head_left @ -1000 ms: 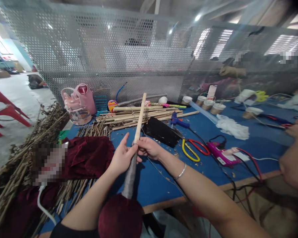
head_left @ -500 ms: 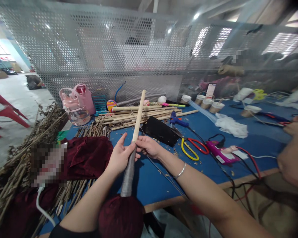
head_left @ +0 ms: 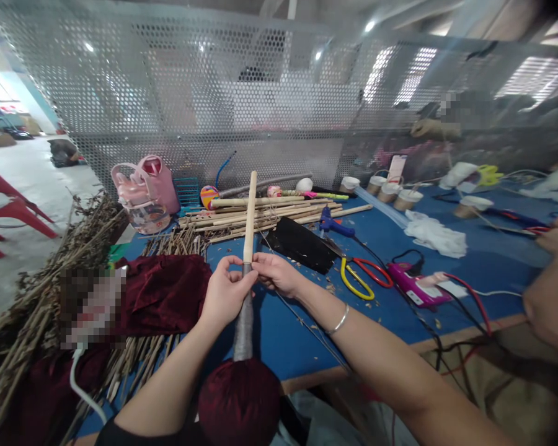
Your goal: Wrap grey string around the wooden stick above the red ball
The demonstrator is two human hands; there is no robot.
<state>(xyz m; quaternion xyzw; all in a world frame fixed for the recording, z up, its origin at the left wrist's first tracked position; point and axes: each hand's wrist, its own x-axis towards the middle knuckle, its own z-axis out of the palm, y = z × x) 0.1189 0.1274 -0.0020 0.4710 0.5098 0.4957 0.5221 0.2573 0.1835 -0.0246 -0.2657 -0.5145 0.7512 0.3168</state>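
A pale wooden stick (head_left: 250, 217) stands up from my hands. Its lower half is wound in grey tape (head_left: 243, 331) and ends in a round, maroon cloth-covered head (head_left: 240, 402) near my lap. My left hand (head_left: 230, 288) is closed around the stick where bare wood meets the wrapping, thumb on top. With fingertips and thumb together, my right hand (head_left: 276, 274) pinches at the same spot from the right; whatever lies between those fingers is too small to make out. Thin dark cords (head_left: 307, 328) lie on the table just below my right hand.
Wooden sticks (head_left: 232, 222) and a black pad (head_left: 302, 244) lie behind my hands. Scissors (head_left: 358, 282), a blue glue gun (head_left: 335, 226) and a purple power strip (head_left: 416, 288) are rightward. Maroon cloth (head_left: 167, 294) and dried stalks (head_left: 41, 279) fill the left. A co-worker's arm (head_left: 551, 279) shows at right.
The stick has tipped more upright, its top moving left and its maroon head moving right. My left fingers have curled in around the stick; my right hand stays at the wrapping's edge.
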